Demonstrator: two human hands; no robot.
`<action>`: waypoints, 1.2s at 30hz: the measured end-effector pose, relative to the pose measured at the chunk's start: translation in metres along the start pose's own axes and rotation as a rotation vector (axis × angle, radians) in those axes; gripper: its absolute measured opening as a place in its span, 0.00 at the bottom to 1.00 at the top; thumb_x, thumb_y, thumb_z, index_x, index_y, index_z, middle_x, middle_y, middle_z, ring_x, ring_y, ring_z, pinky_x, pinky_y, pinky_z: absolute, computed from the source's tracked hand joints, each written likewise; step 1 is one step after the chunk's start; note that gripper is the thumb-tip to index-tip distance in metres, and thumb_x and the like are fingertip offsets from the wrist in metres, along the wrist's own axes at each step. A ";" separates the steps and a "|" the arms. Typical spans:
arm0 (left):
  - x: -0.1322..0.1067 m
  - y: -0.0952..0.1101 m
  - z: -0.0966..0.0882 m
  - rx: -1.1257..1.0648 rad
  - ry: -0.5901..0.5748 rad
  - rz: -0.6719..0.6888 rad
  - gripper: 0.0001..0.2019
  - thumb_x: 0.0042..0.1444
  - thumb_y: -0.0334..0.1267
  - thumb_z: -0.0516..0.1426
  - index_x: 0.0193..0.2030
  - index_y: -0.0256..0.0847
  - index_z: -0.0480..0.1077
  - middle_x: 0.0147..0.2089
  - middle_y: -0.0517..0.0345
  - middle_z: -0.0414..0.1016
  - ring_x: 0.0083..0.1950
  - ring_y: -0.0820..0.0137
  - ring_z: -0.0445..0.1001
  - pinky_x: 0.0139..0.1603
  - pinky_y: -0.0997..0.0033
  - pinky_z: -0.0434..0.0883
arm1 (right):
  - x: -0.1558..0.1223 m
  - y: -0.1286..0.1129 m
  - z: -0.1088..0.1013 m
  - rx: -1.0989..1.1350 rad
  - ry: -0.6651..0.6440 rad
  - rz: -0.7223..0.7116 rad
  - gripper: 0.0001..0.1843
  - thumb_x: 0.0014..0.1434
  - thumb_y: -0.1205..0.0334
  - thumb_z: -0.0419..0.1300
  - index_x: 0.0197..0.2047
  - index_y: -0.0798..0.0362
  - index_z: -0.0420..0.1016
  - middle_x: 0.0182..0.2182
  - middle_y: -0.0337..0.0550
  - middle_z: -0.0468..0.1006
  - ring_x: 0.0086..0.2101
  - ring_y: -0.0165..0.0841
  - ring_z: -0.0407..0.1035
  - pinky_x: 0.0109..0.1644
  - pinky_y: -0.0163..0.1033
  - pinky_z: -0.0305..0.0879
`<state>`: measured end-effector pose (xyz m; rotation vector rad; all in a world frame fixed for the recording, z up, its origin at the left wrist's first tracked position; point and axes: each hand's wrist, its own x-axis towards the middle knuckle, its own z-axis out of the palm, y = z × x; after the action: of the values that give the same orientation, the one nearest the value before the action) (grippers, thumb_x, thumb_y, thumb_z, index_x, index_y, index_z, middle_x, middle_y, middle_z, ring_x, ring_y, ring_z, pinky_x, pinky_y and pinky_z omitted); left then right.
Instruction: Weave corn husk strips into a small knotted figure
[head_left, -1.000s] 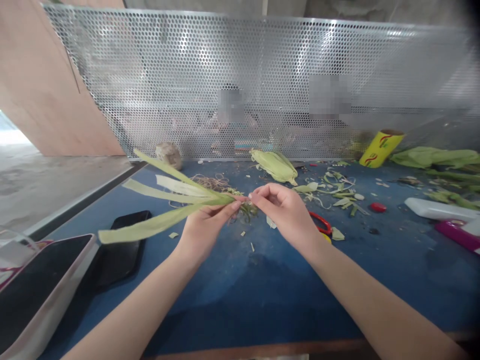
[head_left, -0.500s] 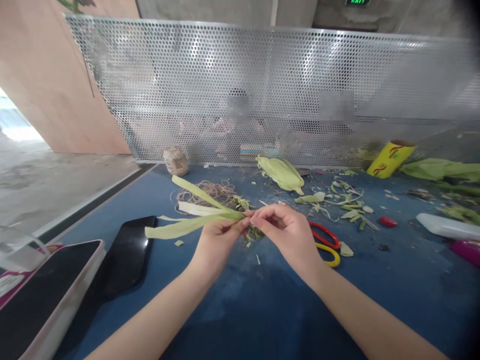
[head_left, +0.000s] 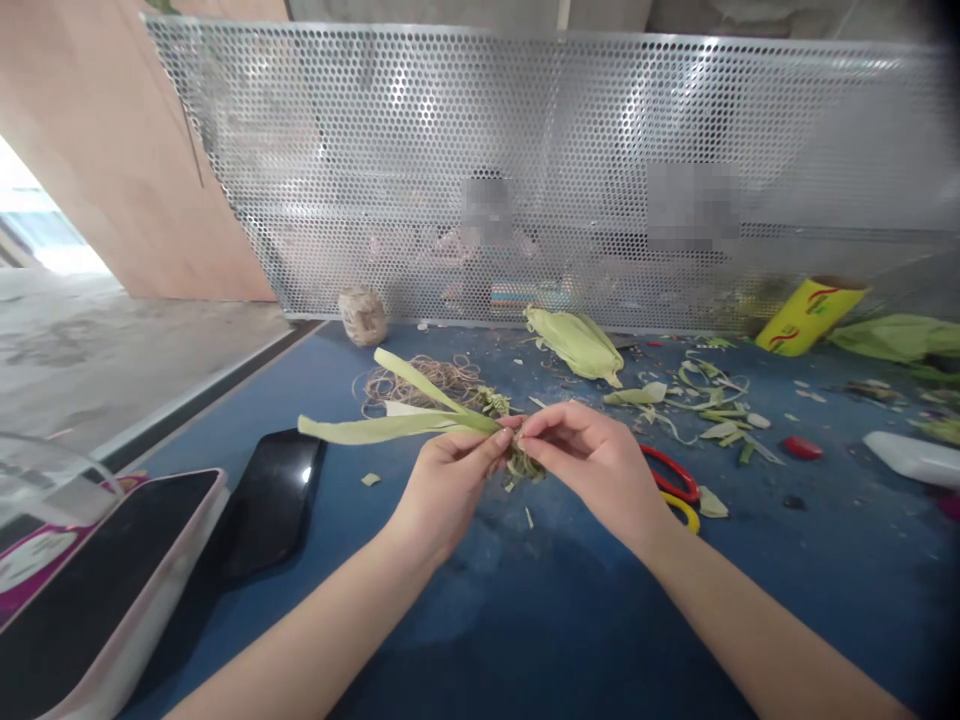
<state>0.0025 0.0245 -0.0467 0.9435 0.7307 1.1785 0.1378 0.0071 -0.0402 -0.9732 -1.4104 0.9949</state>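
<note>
Long pale-green corn husk strips (head_left: 375, 430) fan out to the left from my left hand (head_left: 450, 475), which pinches their gathered end between thumb and fingers. My right hand (head_left: 592, 455) is closed in a pinch at that same end, its fingertips almost against the left ones. The exact spot it grips is partly covered by the fingers. Just under and behind the fingertips shows a knotted green husk bundle (head_left: 525, 466). A loose coil of brown twine (head_left: 427, 382) lies beyond my left hand. Scissors with red and yellow handles (head_left: 679, 475) lie partly behind my right hand.
Two phones, a black one (head_left: 274, 500) and a pale-cased one (head_left: 112, 580), are at the left. A husked bundle (head_left: 576, 345), a twine roll (head_left: 363, 316), a yellow roll (head_left: 810, 318) and scraps lie farther back. A perforated metal screen (head_left: 420, 130) stands behind, with people beyond.
The view has shifted slightly, so the table things sit farther right. The fanned strips have drawn closer together on the left. Both hands keep pinching at the same end.
</note>
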 end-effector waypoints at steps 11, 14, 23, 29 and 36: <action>-0.005 0.004 0.000 -0.011 -0.034 0.108 0.07 0.37 0.35 0.66 0.27 0.41 0.78 0.29 0.60 0.76 0.32 0.74 0.69 0.35 0.76 0.66 | 0.001 -0.005 -0.009 0.064 -0.096 -0.094 0.05 0.51 0.70 0.58 0.27 0.51 0.68 0.32 0.38 0.74 0.34 0.27 0.70 0.38 0.33 0.68; -0.004 0.003 0.000 -0.037 -0.122 0.154 0.06 0.38 0.35 0.66 0.27 0.41 0.78 0.29 0.59 0.76 0.29 0.76 0.68 0.32 0.76 0.66 | 0.002 -0.007 -0.013 0.057 -0.169 -0.134 0.05 0.51 0.70 0.59 0.30 0.51 0.69 0.32 0.39 0.73 0.35 0.29 0.69 0.42 0.38 0.68; -0.007 0.007 0.001 -0.043 -0.182 0.133 0.05 0.39 0.36 0.66 0.27 0.42 0.78 0.32 0.59 0.76 0.32 0.73 0.70 0.35 0.73 0.66 | 0.000 -0.007 -0.021 -0.060 -0.245 -0.315 0.07 0.53 0.71 0.59 0.33 0.50 0.72 0.34 0.39 0.74 0.38 0.29 0.70 0.43 0.35 0.69; -0.009 0.007 -0.002 0.005 -0.202 0.103 0.05 0.41 0.36 0.64 0.28 0.43 0.77 0.33 0.61 0.73 0.32 0.75 0.67 0.36 0.73 0.66 | 0.000 -0.008 -0.022 -0.253 -0.203 -0.505 0.05 0.52 0.69 0.60 0.33 0.49 0.73 0.34 0.40 0.75 0.36 0.30 0.70 0.39 0.37 0.68; -0.010 0.006 0.004 -0.018 -0.153 0.073 0.06 0.40 0.35 0.65 0.28 0.42 0.77 0.30 0.60 0.74 0.31 0.74 0.66 0.35 0.73 0.65 | -0.004 -0.010 -0.016 -0.351 -0.070 -0.617 0.05 0.53 0.70 0.58 0.31 0.50 0.71 0.31 0.39 0.72 0.28 0.27 0.66 0.29 0.33 0.66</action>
<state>0.0005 0.0143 -0.0398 1.0398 0.5664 1.1603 0.1536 0.0015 -0.0313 -0.6752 -1.8300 0.3310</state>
